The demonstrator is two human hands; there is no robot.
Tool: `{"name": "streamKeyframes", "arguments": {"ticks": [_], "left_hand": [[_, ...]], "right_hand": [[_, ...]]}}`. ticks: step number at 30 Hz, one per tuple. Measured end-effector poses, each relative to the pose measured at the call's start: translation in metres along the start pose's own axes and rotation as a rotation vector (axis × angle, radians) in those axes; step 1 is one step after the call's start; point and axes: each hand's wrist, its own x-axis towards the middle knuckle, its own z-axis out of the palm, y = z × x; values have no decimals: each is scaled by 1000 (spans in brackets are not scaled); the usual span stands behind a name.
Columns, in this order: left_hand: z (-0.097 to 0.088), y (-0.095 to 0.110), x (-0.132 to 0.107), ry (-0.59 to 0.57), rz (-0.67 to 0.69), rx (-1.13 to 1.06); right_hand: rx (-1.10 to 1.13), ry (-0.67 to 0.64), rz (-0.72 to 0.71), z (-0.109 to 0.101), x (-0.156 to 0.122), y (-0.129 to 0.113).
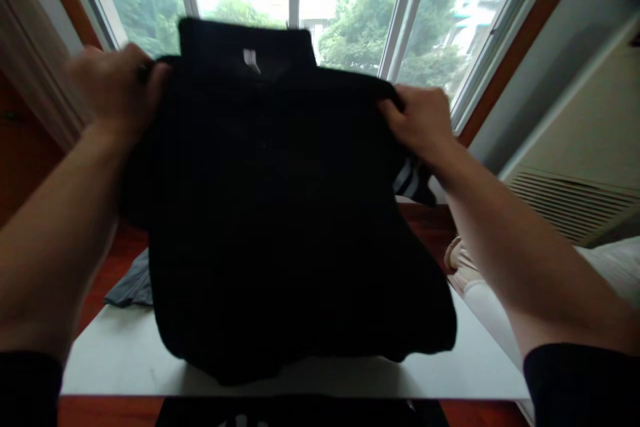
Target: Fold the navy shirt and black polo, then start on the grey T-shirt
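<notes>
Left hand, right hand outstretched, gripping shirt.

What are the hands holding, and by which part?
A black collared shirt, held up by its shoulders: the left hand grips one, the right hand the other.

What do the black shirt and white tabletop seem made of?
Black shirt: fabric, probably matte knit; it hangs in soft curves and shows no shine. White tabletop: probably laminate or painted board, smooth; it looks even and straight-edged, though blur leaves it open.
</notes>
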Motion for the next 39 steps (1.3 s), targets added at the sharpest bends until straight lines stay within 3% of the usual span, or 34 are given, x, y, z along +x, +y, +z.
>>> {"name": "streamKeyframes", "arguments": {"ticks": [2, 4, 7, 9, 13, 18, 21, 24, 31, 39], "left_hand": [[40, 18, -12, -96, -32, 41], [91, 39, -39, -274, -35, 49], [163, 67, -99, -693, -21, -7], [200, 79, -142, -851, 22, -62], [252, 85, -207, -1047, 29, -129], [295, 82, -245, -1107, -80, -121], [313, 80, -257, -1132, -131, -104], [327, 72, -265, -1165, -100, -116], [356, 49, -261, -1141, -68, -124], [396, 35, -252, -1129, -48, -109]], "right_hand": [[-38, -90, 168, 61, 1, -1], [-47, -215, 270, 121, -7, 6], [-71, -590, 375, 196, -44, 22], [-98, -777, 371, 232, -77, 26], [-53, -902, 281, 284, -132, 13], [124, -898, 148, 331, -155, -12], [184, -953, 157, 350, -159, -20], [189, -1026, 214, 361, -162, -23], [183, -1079, 256, 384, -160, -19], [140, -1071, 270, 426, -151, -5]]}}
